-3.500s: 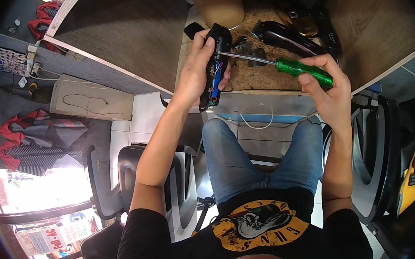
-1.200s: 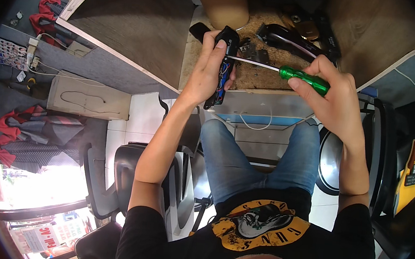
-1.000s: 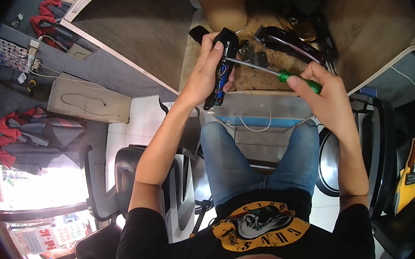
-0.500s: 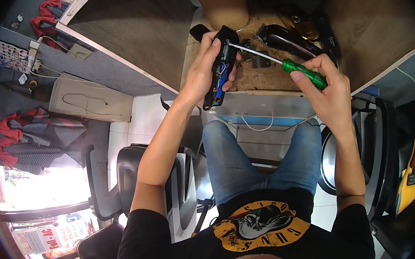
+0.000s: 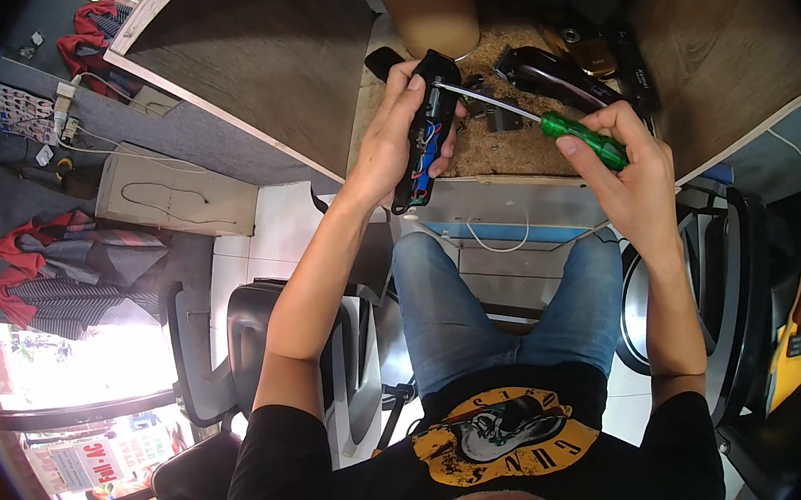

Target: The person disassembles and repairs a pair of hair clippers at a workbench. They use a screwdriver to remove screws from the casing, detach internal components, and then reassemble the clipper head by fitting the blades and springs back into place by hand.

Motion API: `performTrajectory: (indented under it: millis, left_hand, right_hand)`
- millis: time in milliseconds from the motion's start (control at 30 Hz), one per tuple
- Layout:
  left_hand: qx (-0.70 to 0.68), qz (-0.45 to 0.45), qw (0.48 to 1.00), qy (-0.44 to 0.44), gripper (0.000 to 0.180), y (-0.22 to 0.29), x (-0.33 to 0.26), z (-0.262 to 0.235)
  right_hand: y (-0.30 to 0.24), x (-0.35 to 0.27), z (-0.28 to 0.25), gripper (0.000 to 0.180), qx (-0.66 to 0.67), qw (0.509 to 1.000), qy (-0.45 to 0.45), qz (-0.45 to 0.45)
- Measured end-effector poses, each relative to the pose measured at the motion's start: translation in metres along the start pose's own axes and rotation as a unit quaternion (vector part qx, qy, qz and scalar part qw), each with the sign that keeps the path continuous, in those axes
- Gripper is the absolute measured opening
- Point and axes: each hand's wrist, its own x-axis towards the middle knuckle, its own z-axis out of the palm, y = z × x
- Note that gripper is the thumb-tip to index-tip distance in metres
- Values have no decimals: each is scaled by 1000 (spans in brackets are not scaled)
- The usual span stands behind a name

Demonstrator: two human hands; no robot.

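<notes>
My left hand (image 5: 386, 147) is closed around an opened black hair clipper (image 5: 422, 127), held upright above the shelf's front edge. Inside its casing a blue cylinder and several thin wires show. A screwdriver (image 5: 580, 137) with a green handle is gripped in the fingers of my right hand (image 5: 640, 182). Its metal shaft points left, and the tip meets the upper part of the clipper's open side; what exactly it touches is too small to tell. Small dark parts (image 5: 502, 115) lie on the board behind the shaft.
A second, dark clipper (image 5: 561, 80) rests farther back on the brown board (image 5: 491, 162), near a gold-and-black device (image 5: 593, 56). Wooden side panels (image 5: 265, 54) flank the board. Left are a power strip (image 5: 64, 102), cords and a red-and-grey cloth (image 5: 81, 263). A black chair (image 5: 262, 333) stands beside me.
The screwdriver and my right hand have shifted slightly left, its tip moving a little across the clipper's open side. My left hand keeps nearly the same place.
</notes>
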Motion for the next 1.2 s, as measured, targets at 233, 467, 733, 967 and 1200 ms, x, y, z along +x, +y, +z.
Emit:
performTrajectory:
  millis: [233, 467, 733, 967, 1200]
  left_hand:
    - [-1, 2, 1000, -2, 35, -1, 0, -1]
    - [7, 0, 1000, 0, 36, -1, 1, -1]
    - [1, 4, 1000, -4, 35, -2, 1, -3]
    - [-5, 3, 1000, -4, 34, -2, 2, -2]
    - [48, 8, 999, -6, 35, -4, 1, 0]
  right_hand:
    - [-3, 0, -1, 28, -11, 1000, 1, -5]
    - [-2, 0, -2, 27, -18, 1000, 2, -4]
    - [-4, 1, -2, 27, -19, 1000, -1, -2]
    - [-4, 2, -4, 26, -28, 1000, -8, -3]
    - [-12, 13, -20, 30, -158, 978, 51, -126]
